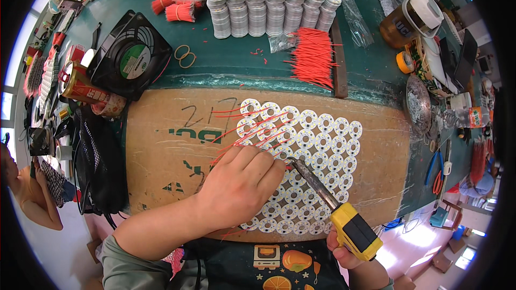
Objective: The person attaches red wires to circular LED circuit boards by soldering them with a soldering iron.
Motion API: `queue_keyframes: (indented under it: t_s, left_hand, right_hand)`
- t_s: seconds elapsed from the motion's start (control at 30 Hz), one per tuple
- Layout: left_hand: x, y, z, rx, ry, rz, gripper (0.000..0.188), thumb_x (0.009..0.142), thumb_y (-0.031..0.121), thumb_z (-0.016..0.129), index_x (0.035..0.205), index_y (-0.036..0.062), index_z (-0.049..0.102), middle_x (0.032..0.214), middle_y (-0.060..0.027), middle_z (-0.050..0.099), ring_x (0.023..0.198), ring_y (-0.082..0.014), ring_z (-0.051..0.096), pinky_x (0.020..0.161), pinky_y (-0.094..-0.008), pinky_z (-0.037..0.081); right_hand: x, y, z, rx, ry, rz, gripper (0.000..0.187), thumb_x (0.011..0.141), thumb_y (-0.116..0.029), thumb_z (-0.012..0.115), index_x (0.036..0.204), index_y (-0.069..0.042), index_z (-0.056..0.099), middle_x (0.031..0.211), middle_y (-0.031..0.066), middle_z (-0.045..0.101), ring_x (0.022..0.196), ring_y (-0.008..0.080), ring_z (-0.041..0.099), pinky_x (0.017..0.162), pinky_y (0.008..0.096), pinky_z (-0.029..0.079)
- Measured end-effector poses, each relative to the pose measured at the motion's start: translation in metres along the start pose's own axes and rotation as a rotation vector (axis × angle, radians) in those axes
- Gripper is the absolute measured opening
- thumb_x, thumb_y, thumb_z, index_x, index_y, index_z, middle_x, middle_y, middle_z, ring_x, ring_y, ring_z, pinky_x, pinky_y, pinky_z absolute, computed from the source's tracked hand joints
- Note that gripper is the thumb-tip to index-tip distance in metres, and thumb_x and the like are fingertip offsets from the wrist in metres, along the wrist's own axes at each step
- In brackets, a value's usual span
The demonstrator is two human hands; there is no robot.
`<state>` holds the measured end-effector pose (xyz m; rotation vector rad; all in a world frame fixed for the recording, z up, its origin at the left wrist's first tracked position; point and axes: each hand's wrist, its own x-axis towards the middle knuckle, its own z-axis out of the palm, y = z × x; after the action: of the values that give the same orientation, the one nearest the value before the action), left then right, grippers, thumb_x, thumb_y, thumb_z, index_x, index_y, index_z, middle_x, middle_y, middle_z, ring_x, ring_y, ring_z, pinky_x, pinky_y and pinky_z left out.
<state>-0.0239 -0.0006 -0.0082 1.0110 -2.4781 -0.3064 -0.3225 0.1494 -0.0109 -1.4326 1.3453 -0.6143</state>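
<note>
Lower right, your right hand (pixel 344 256) is clasping the iron (pixel 344 216); I can't tell whether your left hand (pixel 240 185) is pinching anything. Wires (pixel 228 111) are looking light, springy; pinch near tips.

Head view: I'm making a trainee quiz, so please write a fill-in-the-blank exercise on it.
The right hand holds a soldering iron with a black and ____ handle.
The left hand is over ring-shaped boards coloured mainly ____.
The piled wires are ____.
The black fan is to the ____ of the stacked boards.

Missing words: yellow; white; red; left.
</note>
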Motion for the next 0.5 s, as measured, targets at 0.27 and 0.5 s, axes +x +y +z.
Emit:
queue_keyframes:
  t_s: [0.27,0.5]
  left_hand:
    - [0.0009,0.0024,-0.0021,-0.015,-0.023,-0.022,0.030,0.077,0.008,0.067,0.107,0.0031,0.072,0.099,-0.0073,0.066,0.088,-0.0237,0.063,0.078,-0.0364,0.051]
    - [0.0004,0.0019,-0.0012,-0.014,-0.005,-0.012,0.030,0.077,0.008,0.067,0.106,0.0027,0.071,0.100,-0.0076,0.065,0.088,-0.0239,0.063,0.078,-0.0365,0.051]
  right_hand:
    - [0.0059,-0.0078,0.0006,-0.047,0.054,-0.094,0.034,0.085,-0.047,0.075,0.078,-0.018,0.059,0.069,-0.0007,0.060,0.058,0.0267,0.061,0.053,0.0379,0.047]
    - [0.0009,-0.0043,0.0012,-0.037,0.040,-0.052,0.035,0.086,-0.046,0.074,0.077,-0.018,0.058,0.068,0.0003,0.059,0.057,0.0270,0.059,0.052,0.0384,0.046]
